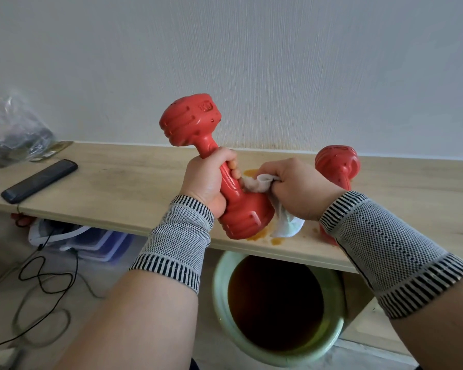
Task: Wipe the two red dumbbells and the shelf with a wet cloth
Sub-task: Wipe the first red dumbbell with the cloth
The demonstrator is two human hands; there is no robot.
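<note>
My left hand (207,180) grips the handle of a red dumbbell (190,121), held tilted above the wooden shelf (123,188). My right hand (297,188) is closed on a white wet cloth (286,222), pressed against the dumbbell's lower head and handle. A second red dumbbell (337,164) lies on the shelf at the right, partly hidden behind my right wrist. Orange-brown stains (251,172) mark the shelf around and under the held dumbbell.
A dark remote-like device (39,181) lies on the shelf's left part, with a plastic bag (14,129) behind it. Under the shelf stand a pale green bucket (221,295) of brown liquid, plastic containers (96,241) and loose black cables (46,279).
</note>
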